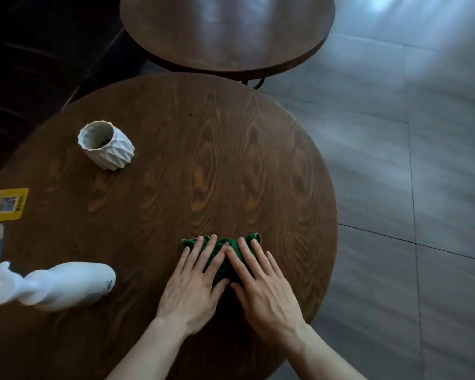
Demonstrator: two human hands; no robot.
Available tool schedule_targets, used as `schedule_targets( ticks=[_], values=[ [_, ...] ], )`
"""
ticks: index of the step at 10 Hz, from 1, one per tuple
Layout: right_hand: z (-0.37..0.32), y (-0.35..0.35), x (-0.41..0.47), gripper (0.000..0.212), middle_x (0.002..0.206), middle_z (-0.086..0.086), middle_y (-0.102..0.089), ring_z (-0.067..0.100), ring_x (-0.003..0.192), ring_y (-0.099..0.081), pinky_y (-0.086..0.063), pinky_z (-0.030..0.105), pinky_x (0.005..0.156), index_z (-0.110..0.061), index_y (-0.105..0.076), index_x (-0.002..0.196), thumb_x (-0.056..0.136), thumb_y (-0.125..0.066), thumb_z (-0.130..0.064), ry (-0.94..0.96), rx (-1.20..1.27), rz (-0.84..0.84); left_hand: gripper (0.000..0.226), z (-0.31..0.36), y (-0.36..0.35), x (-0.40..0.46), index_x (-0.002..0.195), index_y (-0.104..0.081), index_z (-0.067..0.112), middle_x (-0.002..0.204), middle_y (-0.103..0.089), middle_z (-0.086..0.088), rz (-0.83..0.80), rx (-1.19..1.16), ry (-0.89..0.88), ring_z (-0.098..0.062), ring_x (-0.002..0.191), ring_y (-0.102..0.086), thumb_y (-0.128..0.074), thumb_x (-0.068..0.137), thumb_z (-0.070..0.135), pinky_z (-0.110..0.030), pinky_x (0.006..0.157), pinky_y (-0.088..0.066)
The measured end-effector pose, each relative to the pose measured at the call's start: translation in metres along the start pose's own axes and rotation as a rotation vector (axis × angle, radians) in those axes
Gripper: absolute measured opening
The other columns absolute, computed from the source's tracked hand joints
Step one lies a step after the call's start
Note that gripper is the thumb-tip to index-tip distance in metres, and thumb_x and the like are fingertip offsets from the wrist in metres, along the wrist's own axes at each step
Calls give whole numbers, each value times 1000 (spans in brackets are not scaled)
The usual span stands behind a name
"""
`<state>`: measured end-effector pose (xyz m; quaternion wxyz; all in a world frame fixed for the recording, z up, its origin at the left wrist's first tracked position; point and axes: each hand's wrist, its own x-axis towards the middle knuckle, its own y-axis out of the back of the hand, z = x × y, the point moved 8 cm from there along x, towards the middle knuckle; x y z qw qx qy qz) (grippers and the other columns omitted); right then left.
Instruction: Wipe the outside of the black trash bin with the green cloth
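Observation:
The green cloth [222, 267] lies folded on the round wooden table [203, 165], near its front right part. My left hand [195, 286] and my right hand [261, 283] rest flat on top of it, side by side, fingers stretched out and slightly apart. Both palms press the cloth down and cover most of it; only its far edge and a strip between the hands show. No black trash bin is in view.
A white faceted cup [106, 145] stands at the table's back left. A white spray bottle [52, 286] lies on its side at the front left. Cards with a yellow QR label [6, 205] sit at the left edge. A second round table [226, 31] is behind; grey tiled floor [409, 187] is to the right.

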<state>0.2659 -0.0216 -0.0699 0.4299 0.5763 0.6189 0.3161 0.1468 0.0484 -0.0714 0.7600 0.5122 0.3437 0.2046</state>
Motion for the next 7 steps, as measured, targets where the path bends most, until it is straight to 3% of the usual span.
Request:
schedule_targets(
  ticks=[2,4,5,7],
  values=[
    [12,-6,1,76,174,1,-4,30,160,-3,-22,49,128,-42,6,163,105,-44,-35,-21,-9,-21,70,-5,-2,3,155,18,42,169,15,11,12,-19,-20,-10,152,26,-25,102,54,-41,128,-2],
    [16,5,-7,76,174,3,2,27,160,0,-16,46,130,-52,10,159,106,-44,-44,-63,16,-52,77,-11,16,-7,153,18,50,170,3,11,22,-38,-7,-11,156,12,-40,102,49,-39,129,-4],
    [19,14,-22,72,174,3,5,26,160,2,-17,46,130,-51,13,158,107,-37,-52,-121,-25,-90,77,-16,29,-20,153,18,49,170,3,10,30,-19,19,-12,156,10,-41,102,47,-38,129,-5],
    [11,46,-50,67,174,7,-1,27,161,2,-19,45,129,-35,-8,164,106,-31,-58,-290,-96,-112,72,-12,66,-45,156,10,46,170,1,10,40,33,32,-12,156,9,-37,102,50,-38,128,-1]
  ],
)
